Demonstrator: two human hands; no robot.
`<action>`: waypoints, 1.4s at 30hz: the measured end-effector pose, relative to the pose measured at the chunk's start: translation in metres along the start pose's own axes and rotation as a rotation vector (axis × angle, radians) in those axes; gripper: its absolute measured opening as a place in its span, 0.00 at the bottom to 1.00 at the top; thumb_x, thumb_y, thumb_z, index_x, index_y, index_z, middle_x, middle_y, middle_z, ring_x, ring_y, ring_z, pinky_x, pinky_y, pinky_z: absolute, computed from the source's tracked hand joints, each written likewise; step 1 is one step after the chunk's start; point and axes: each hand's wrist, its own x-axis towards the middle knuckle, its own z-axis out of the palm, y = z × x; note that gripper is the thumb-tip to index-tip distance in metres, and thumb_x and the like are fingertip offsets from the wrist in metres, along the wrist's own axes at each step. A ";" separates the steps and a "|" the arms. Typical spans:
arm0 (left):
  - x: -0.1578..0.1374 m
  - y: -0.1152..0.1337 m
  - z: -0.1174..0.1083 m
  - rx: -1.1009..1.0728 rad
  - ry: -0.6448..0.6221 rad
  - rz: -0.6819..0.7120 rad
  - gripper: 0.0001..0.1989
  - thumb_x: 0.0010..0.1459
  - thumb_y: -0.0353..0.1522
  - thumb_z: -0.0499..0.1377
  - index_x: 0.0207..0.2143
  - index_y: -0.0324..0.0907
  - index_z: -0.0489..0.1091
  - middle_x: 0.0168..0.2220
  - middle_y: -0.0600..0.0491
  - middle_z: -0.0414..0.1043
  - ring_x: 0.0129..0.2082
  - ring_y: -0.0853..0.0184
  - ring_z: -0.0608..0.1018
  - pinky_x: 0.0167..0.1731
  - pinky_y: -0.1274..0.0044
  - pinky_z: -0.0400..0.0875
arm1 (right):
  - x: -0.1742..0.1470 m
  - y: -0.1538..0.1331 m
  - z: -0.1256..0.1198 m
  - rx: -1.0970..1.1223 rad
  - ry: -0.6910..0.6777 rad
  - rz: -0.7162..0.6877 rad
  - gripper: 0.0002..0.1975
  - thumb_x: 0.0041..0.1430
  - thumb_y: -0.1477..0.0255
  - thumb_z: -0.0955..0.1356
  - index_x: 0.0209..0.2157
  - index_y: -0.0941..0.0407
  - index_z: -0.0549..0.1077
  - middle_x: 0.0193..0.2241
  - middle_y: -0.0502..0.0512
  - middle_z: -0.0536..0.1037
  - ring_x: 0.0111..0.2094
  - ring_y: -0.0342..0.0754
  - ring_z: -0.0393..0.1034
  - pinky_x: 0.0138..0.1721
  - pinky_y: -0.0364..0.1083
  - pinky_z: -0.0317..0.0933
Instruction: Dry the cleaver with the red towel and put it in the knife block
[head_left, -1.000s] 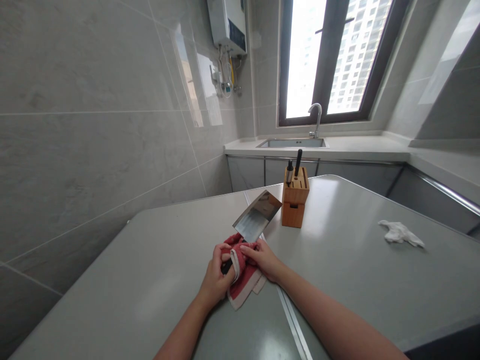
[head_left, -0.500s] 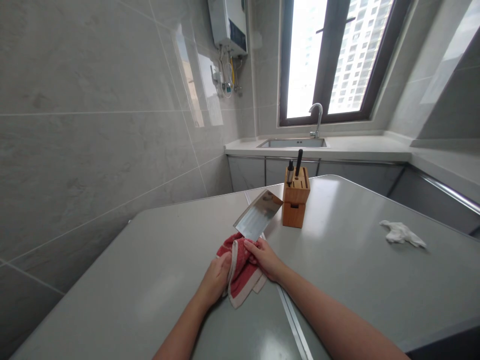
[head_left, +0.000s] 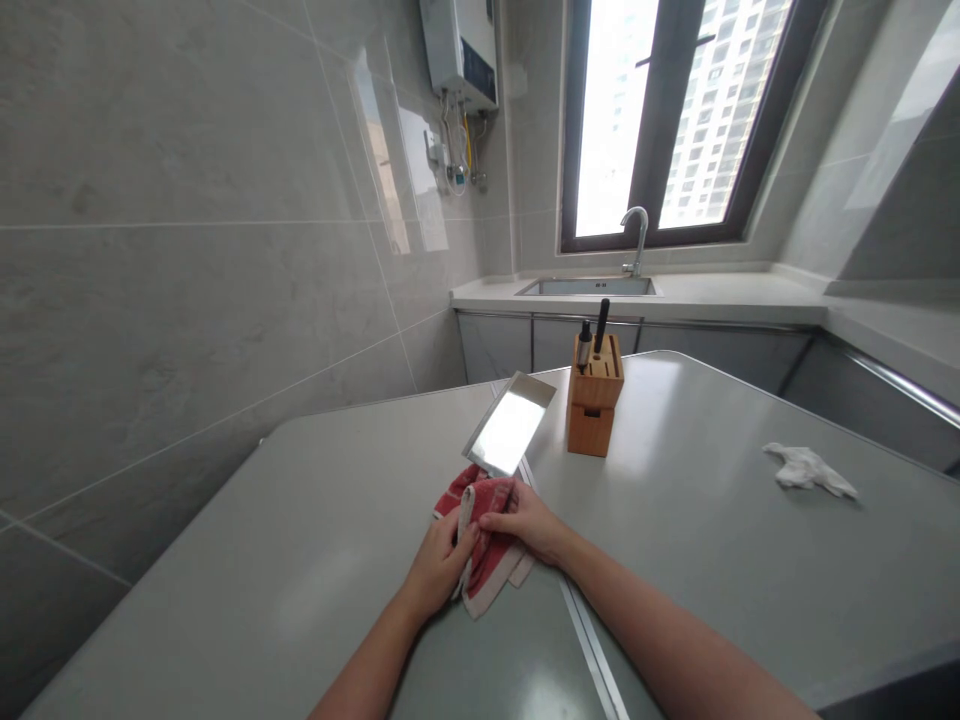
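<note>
A cleaver with a broad shiny blade points up and away from me, its handle hidden by a red towel with pale edges. My left hand is closed at the lower left, around the covered handle end, thumb lying on the cloth. From the right, my right hand pinches the towel just below the blade. Beyond the blade, to its right, stands a wooden knife block with black-handled tools in its slots.
A crumpled white cloth lies at the right on the pale table. A metal strip runs along the tabletop. Behind the table are a counter with a sink and tap. A tiled wall rises at left.
The cleaver's blade has tilted, now catching bright light, and its tip has shifted slightly left. My left thumb has moved onto the towel, and my right thumb sits lower on it.
</note>
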 end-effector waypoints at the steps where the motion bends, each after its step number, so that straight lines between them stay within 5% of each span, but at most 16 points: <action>1: 0.000 -0.001 0.000 0.007 0.004 0.004 0.21 0.60 0.40 0.46 0.48 0.37 0.67 0.42 0.46 0.73 0.42 0.60 0.73 0.45 0.71 0.65 | 0.000 0.000 0.001 -0.025 -0.017 -0.011 0.26 0.32 0.72 0.77 0.38 0.56 0.70 0.37 0.52 0.77 0.40 0.50 0.70 0.44 0.49 0.62; 10: -0.002 -0.009 -0.002 0.022 -0.028 0.116 0.34 0.56 0.53 0.40 0.50 0.38 0.65 0.45 0.44 0.71 0.42 0.58 0.72 0.43 0.71 0.65 | -0.004 -0.009 0.005 -0.356 0.081 -0.013 0.11 0.39 0.68 0.73 0.28 0.57 0.76 0.26 0.50 0.78 0.32 0.48 0.70 0.37 0.45 0.63; 15: -0.002 -0.006 -0.005 0.049 -0.026 0.085 0.37 0.52 0.57 0.39 0.40 0.37 0.70 0.33 0.47 0.73 0.31 0.61 0.72 0.36 0.73 0.66 | -0.007 -0.016 0.008 -0.419 0.118 -0.037 0.10 0.43 0.66 0.71 0.30 0.55 0.77 0.29 0.50 0.78 0.37 0.50 0.70 0.41 0.47 0.62; 26: -0.004 -0.009 -0.005 0.061 0.062 -0.020 0.35 0.57 0.53 0.34 0.29 0.39 0.72 0.27 0.49 0.72 0.27 0.63 0.71 0.31 0.75 0.65 | -0.007 -0.014 0.007 -0.351 0.090 -0.053 0.10 0.46 0.65 0.69 0.29 0.56 0.77 0.29 0.50 0.78 0.37 0.50 0.70 0.42 0.48 0.62; 42: -0.004 -0.008 -0.008 0.066 0.031 -0.008 0.28 0.61 0.44 0.34 0.29 0.39 0.67 0.28 0.51 0.71 0.29 0.64 0.71 0.32 0.76 0.62 | -0.002 -0.002 0.005 -0.242 0.132 -0.011 0.15 0.44 0.60 0.71 0.31 0.56 0.76 0.31 0.51 0.78 0.36 0.49 0.70 0.40 0.48 0.63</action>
